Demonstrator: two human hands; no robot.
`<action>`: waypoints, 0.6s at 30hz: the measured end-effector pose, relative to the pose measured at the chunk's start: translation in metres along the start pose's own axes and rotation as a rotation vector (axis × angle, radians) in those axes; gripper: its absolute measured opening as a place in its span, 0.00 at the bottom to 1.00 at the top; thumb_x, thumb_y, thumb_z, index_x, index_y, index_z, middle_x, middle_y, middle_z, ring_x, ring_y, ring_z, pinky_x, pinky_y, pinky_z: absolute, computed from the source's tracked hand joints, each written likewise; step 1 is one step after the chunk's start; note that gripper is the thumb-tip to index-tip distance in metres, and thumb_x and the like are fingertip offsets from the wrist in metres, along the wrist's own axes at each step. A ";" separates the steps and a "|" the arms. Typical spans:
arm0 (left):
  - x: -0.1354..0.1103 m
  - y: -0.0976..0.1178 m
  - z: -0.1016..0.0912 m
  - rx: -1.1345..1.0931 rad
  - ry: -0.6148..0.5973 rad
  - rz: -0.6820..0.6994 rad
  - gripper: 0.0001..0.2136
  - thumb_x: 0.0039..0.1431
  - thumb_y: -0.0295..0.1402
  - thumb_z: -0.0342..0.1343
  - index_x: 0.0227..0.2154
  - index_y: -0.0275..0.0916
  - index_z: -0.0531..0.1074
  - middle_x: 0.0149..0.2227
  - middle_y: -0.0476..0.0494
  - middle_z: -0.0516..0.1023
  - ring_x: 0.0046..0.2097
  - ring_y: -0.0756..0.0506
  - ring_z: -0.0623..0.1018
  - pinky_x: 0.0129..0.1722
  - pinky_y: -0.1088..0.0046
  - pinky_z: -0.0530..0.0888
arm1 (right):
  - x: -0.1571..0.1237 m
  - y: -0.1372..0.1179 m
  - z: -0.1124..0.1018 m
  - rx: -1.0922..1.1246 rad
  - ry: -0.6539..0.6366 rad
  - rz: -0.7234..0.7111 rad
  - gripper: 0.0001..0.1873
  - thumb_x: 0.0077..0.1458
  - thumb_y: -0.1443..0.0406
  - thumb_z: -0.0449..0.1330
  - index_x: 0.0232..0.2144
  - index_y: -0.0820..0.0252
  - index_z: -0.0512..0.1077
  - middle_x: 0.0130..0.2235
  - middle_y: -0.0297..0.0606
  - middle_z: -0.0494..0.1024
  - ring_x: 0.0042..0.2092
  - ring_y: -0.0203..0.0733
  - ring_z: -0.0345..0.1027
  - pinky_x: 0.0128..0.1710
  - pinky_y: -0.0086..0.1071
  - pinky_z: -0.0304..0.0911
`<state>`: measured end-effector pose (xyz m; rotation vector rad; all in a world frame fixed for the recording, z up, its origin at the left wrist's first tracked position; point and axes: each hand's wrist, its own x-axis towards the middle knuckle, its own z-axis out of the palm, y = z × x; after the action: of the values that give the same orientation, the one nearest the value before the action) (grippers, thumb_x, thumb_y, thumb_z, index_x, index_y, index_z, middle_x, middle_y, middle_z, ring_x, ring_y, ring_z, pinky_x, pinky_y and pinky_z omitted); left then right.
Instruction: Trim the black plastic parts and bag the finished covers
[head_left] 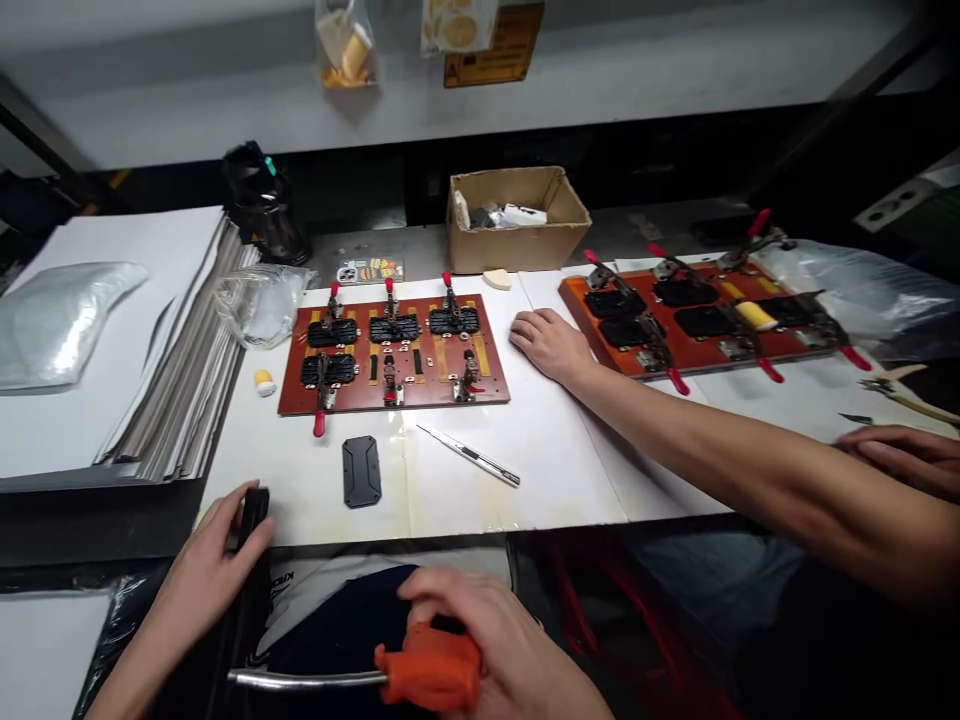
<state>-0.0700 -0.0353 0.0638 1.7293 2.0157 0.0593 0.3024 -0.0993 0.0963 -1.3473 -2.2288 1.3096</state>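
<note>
My left hand (210, 570) is closed round a small black plastic part (253, 512) at the near edge of the white bench. My right hand (480, 625), low in front of me, grips the orange handle of a tool (429, 672) with a bent metal tube running left. A flat black cover (361, 471) lies on the bench between the hands and a red-brown clamp jig (394, 355). The jig carries several black parts under toggle clamps. A metal craft knife (469, 455) lies right of the cover.
A co-worker's arm reaches in from the right, one hand (550, 342) flat on the bench beside a second clamp jig (705, 320), the other hand (904, 457) at the right edge. A cardboard box (517, 215), a paper stack (142, 340) and a plastic bag (259, 300) stand behind and left.
</note>
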 end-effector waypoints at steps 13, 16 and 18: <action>-0.095 -0.021 0.118 0.144 -0.243 -0.073 0.22 0.71 0.34 0.42 0.65 0.43 0.59 0.54 0.36 0.69 0.44 0.37 0.80 0.37 0.62 0.76 | 0.074 -0.027 -0.002 -0.245 -0.509 0.035 0.22 0.65 0.41 0.52 0.34 0.49 0.69 0.30 0.39 0.80 0.36 0.51 0.77 0.28 0.39 0.54; -0.086 -0.026 0.118 0.104 -0.252 -0.021 0.22 0.69 0.31 0.44 0.64 0.42 0.59 0.55 0.36 0.68 0.47 0.38 0.80 0.39 0.66 0.76 | 0.080 -0.032 -0.001 -0.289 -0.444 0.065 0.23 0.66 0.41 0.50 0.33 0.49 0.69 0.30 0.40 0.80 0.34 0.50 0.76 0.27 0.39 0.51; -0.084 -0.031 0.112 0.066 -0.266 0.029 0.22 0.69 0.30 0.45 0.64 0.43 0.58 0.57 0.37 0.67 0.47 0.40 0.80 0.43 0.65 0.76 | 0.081 -0.032 -0.003 -0.290 -0.451 0.059 0.24 0.65 0.41 0.52 0.32 0.50 0.70 0.30 0.40 0.80 0.34 0.49 0.76 0.27 0.38 0.49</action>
<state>-0.0482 -0.1509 -0.0186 1.7065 1.8167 -0.2194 0.2400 -0.0384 0.1040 -1.3178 -2.7908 1.4753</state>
